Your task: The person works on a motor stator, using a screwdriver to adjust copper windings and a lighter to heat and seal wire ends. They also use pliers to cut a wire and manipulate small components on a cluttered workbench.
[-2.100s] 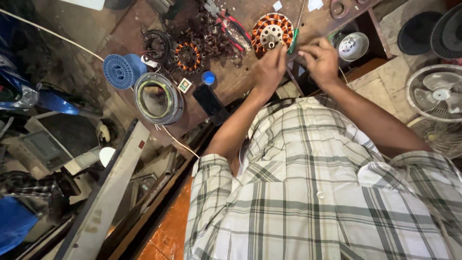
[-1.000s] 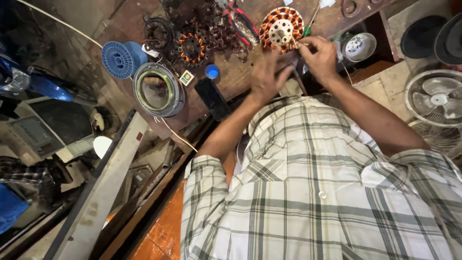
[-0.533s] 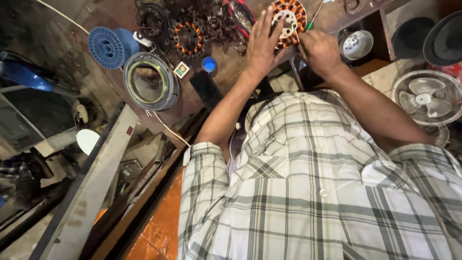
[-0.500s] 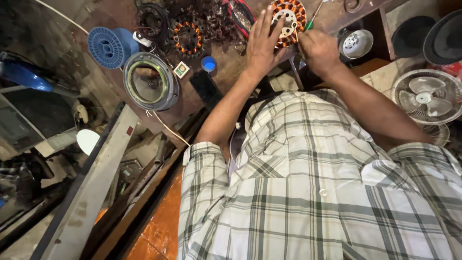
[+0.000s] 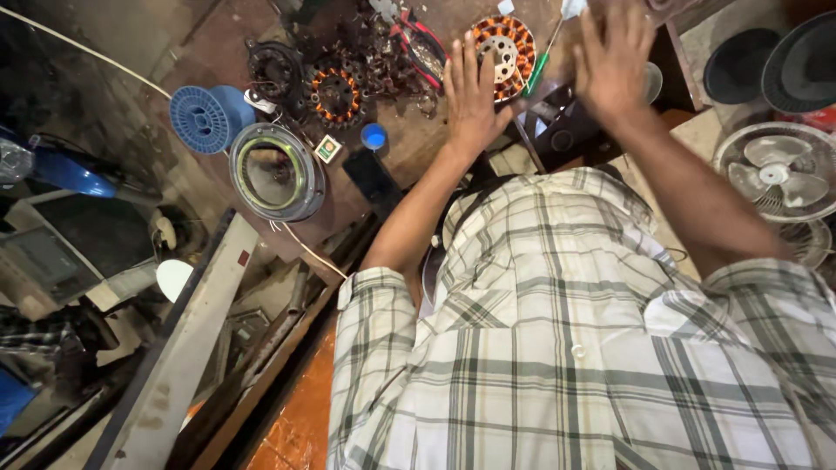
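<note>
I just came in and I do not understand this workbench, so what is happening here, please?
A person in a checked shirt leans over a cluttered bench. The left hand lies spread on the bench, fingertips at a round copper-wound motor stator. The right hand is raised open above the bench and holds nothing. A green-handled screwdriver lies between the hands. Further left are a second stator, a metal ring housing and a blue spool.

The right hand (image 5: 614, 57) is blurred by motion, its fingertips cut off at the top edge; the stator (image 5: 501, 48) is partly hidden behind the left hand (image 5: 470, 96).
</note>
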